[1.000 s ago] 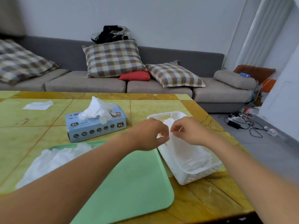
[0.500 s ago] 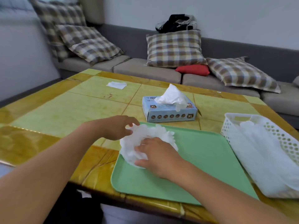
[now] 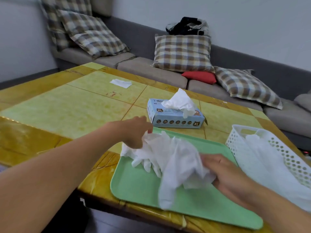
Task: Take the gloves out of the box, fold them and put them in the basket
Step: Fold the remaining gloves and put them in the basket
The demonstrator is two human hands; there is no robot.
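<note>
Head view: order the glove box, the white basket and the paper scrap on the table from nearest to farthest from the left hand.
From the left hand:
1. Glove box, just beyond it to the right.
2. Paper scrap, farther back on the table.
3. White basket, at the far right.

Soft, even, dimmish light; mild motion blur; wide-angle bending at the edges.

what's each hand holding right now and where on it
Right hand grips a white glove by one bunched end; left hand pinches the glove pile's far edge.
</note>
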